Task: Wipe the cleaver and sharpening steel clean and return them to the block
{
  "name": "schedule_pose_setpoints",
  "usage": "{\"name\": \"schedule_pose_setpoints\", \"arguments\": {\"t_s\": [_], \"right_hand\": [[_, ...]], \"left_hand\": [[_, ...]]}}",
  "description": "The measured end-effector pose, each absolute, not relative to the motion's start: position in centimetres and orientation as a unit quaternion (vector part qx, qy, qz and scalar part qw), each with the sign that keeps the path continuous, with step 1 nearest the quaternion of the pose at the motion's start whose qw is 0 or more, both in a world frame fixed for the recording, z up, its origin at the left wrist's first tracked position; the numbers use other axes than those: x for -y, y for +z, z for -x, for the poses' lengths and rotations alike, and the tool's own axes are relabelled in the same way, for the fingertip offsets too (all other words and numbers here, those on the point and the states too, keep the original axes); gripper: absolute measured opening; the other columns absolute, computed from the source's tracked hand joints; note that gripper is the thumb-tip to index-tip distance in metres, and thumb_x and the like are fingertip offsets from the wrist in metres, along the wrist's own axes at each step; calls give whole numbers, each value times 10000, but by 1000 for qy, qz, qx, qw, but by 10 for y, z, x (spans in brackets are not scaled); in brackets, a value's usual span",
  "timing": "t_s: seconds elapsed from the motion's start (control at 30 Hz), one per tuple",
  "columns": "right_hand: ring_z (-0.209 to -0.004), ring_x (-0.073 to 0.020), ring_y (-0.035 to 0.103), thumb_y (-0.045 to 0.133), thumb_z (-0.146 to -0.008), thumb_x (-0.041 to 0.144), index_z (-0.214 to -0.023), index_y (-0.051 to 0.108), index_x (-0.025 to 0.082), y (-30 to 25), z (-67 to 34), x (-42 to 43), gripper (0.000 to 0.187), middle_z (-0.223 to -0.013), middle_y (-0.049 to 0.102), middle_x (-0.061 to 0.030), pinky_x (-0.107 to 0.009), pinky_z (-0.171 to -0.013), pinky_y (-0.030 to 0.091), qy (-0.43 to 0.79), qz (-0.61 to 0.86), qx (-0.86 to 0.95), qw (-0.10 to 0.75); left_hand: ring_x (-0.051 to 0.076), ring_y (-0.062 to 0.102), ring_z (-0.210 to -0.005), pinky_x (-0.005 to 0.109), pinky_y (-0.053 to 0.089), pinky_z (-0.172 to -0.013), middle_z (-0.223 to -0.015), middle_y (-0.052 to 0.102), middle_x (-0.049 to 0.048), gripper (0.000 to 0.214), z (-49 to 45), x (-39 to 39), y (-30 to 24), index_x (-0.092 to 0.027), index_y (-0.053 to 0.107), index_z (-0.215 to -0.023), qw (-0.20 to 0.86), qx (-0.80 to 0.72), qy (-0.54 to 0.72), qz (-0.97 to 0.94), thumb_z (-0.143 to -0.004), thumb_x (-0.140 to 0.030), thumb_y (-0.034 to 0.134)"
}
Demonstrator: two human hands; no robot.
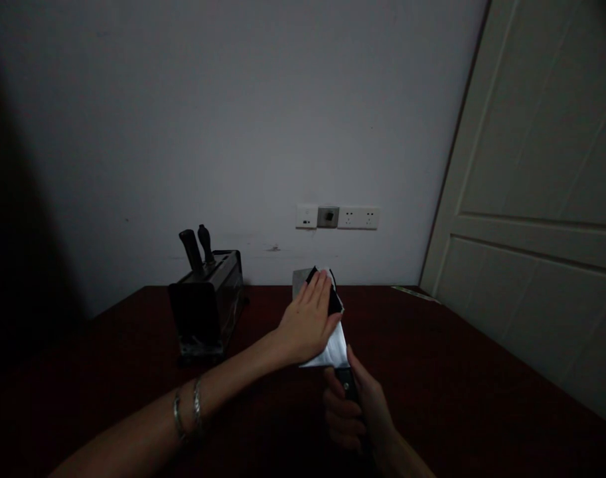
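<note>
My right hand (355, 413) is closed round the black handle (346, 382) of a broad knife, a cleaver by its shape, held over the dark red table (456, 372) with the blade (299, 277) pointing away from me. My left hand (308, 323) lies flat on top of the blade, fingers together and stretched out, pressing a white cloth (332, 348) with a dark patch against it. Only the blade's far corner shows past the cloth. Two bracelets sit on my left wrist.
A dark metal knife block (208, 307) with two black-handled knives (197, 249) stands at the left of the table near the wall. Wall sockets (338, 217) are behind. A cream door (541, 219) stands to the right. The room is dim.
</note>
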State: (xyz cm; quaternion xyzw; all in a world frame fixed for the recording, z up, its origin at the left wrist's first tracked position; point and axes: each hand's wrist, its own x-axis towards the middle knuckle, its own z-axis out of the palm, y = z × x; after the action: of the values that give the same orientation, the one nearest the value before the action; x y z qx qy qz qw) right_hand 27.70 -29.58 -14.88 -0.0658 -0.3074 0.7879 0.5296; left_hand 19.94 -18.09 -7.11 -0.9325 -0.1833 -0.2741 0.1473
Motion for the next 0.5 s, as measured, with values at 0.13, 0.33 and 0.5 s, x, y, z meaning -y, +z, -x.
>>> {"name": "schedule_pose_setpoints", "arguments": {"t_s": [0.13,0.33,0.5], "right_hand": [[-246,-33,173,494,-760,579,-572,432,183,-154,-274,295,443,-350,339,99,-155,-270,288,791,57,303,528],[-235,-34,176,486,-745,609,-552,438,182,-156,-274,294,471,-334,338,95,-156,-250,275,785,89,293,539],[-233,-35,189,509,-730,607,-542,449,180,-155,-274,293,470,-328,351,89,-158,-248,280,786,97,287,539]], "left_hand": [[239,60,-1348,409,195,-1083,-1456,138,190,601,-204,170,-69,-3,166,-1367,112,264,-298,911,-914,-395,210],[257,29,-1345,456,216,-1071,-1456,111,204,601,-202,186,-77,-9,106,-1381,82,287,-335,894,-912,-371,211],[264,21,-1342,453,226,-1068,-1455,102,215,605,-198,196,-81,-19,80,-1383,63,284,-336,896,-910,-365,228]]}}
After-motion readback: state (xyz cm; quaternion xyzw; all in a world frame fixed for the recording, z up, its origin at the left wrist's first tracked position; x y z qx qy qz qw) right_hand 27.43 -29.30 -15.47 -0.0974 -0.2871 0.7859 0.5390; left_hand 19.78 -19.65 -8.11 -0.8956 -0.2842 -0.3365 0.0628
